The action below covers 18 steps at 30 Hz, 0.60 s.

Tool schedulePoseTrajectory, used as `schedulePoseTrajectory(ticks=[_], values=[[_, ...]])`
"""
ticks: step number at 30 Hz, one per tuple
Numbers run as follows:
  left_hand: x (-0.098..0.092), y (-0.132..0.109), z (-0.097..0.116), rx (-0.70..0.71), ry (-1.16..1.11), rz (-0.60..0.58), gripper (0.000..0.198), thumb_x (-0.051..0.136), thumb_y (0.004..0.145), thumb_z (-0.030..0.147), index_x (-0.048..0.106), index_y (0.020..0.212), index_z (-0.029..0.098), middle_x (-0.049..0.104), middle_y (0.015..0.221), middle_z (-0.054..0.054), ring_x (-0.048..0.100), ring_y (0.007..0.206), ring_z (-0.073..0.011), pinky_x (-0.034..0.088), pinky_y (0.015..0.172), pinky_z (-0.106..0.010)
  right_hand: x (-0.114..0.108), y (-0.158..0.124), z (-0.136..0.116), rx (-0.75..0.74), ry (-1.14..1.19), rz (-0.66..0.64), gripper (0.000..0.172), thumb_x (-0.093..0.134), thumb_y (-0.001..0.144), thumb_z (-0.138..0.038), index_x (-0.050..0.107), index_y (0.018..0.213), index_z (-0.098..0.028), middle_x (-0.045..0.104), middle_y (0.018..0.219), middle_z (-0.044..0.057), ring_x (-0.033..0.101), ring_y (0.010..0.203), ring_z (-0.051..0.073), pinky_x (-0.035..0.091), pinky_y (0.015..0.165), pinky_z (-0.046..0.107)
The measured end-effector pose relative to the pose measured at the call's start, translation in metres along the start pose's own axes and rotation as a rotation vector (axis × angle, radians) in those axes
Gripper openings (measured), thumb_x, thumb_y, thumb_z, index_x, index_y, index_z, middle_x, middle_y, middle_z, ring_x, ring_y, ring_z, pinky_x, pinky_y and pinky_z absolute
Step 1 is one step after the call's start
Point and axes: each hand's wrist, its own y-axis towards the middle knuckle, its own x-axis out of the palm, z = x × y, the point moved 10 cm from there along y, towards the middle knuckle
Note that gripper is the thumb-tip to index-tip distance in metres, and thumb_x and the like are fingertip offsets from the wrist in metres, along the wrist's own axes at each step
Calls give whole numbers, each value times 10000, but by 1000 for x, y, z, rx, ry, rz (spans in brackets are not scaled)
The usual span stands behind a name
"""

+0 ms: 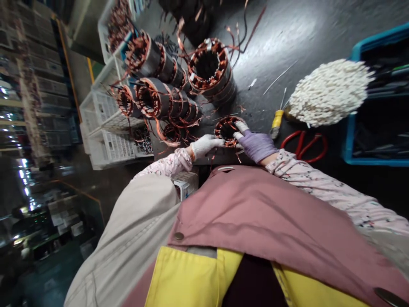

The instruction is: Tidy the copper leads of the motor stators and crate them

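A small stator with copper windings (226, 130) lies at the table's near edge, between my hands. My left hand (204, 146), in a white glove, reaches its lower side with the fingertips. My right hand (255, 146), in a purple glove with white fingertip covers, grips its right side. Beyond it stand several larger copper-wound stators (209, 68), with loose wire ends around them. A yellow-handled tool (277, 120) and red-handled scissors (303, 146) lie to the right of my right hand.
A bundle of white sleeving (329, 92) lies on the dark table (281, 38) beside a blue crate (351, 145) of dark parts. White plastic crates (108, 147) stand at the table's left edge, with shelving and a factory floor beyond.
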Motion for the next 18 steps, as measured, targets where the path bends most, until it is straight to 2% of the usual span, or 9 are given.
schedulePoseTrajectory(ticks=[3, 5, 8, 10, 13, 16, 18], values=[[-7, -5, 18, 150, 427, 42, 291, 572, 940, 374, 733, 1008, 141, 737, 905, -106, 696, 849, -241, 514, 766, -337, 1, 1, -4, 1, -7, -30, 545, 308, 1040, -404, 511, 1526, -262, 338, 1654, 198, 712, 914, 290, 537, 724, 428], [-6, -7, 31, 196, 690, -6, 303, 596, 931, 355, 736, 1090, 139, 747, 1023, -164, 718, 971, -312, 521, 814, -379, 1, -1, -6, 30, -16, -41, 583, 323, 1035, -447, 456, 1565, -243, 391, 1614, 237, 700, 926, 305, 537, 731, 440], [-2, -7, 44, 189, 839, -116, 328, 635, 897, 291, 724, 1171, 135, 748, 1062, -205, 722, 1031, -370, 533, 828, -415, -2, -4, -13, 45, -22, -30, 622, 360, 1024, -469, 406, 1598, -234, 377, 1610, 270, 674, 1002, 332, 539, 736, 450], [-1, -5, 48, 175, 833, -134, 317, 624, 888, 240, 730, 1167, 133, 753, 1047, -208, 718, 1046, -383, 534, 850, -439, -1, -3, -20, 34, -8, -34, 628, 383, 1018, -486, 393, 1606, -265, 369, 1615, 267, 665, 1022, 335, 539, 747, 453], [-1, 4, 42, 123, 645, -98, 232, 619, 855, 184, 766, 1028, 136, 761, 957, -170, 722, 1004, -357, 532, 862, -434, 4, 3, -22, 90, 56, -67, 741, 411, 998, -571, 271, 1653, -254, 533, 1470, 293, 685, 970, 325, 526, 793, 450], [11, 8, 25, 59, 321, -145, 171, 646, 838, 252, 759, 905, 142, 740, 796, -96, 710, 790, -256, 541, 719, -348, 11, 8, -17, 181, 116, -113, 859, 365, 1001, -600, 98, 1675, -140, 682, 1205, 306, 710, 915, 330, 517, 814, 451], [17, 5, 15, 47, 132, -147, 206, 596, 868, 279, 744, 906, 140, 716, 722, -59, 656, 653, -192, 520, 625, -311, 14, 10, -16, 200, 143, -138, 827, 298, 1024, -548, 61, 1668, -86, 713, 1097, 298, 722, 899, 338, 518, 813, 462]])
